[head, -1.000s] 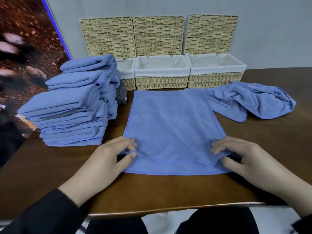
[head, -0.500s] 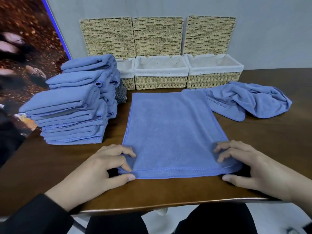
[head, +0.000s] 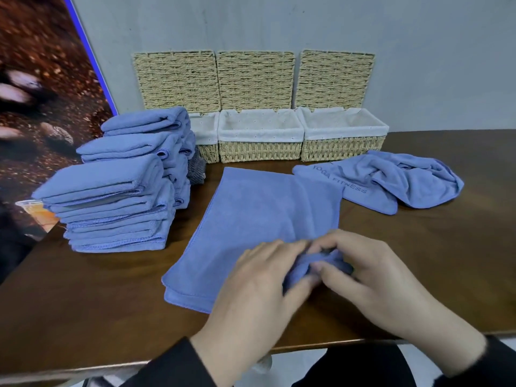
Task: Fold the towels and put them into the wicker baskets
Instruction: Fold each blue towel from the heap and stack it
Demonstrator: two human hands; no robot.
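Now both hands are meeting at the near right corner of the flat towel point(head: 259, 219), which is lying on the brown surface point(head: 83, 303) in front of the person. A second ago the hands were well apart, one at each near corner, bringing the folded edge level. The left hand point(head: 262, 286) has since crossed over to the right side, and the right hand point(head: 371, 277) is waiting there. Between them the cloth is bunching up into a small lump. The grip of each hand is pinching this bunched corner, with thumb and fingers curled around the blue fabric; the fingertips are blurred, so I cannot tell exactly how many layers they are holding.

I am judging that the first fold is finished and the person is collecting the right edge for the next fold, probably across to the left. The far part of the towel is lying smooth, while its near left corner is resting free near the surface's edge.

The three wicker baskets point(head: 259, 152) are standing open against the wall with white liners, and no towel is showing in them. A tall stack of folded towels point(head: 117, 205) is sitting at the left, and one crumpled towel point(head: 391, 182) is lying at the right, just beside the flat one. So the folding is far along, but the filling of baskets is not yet begun.
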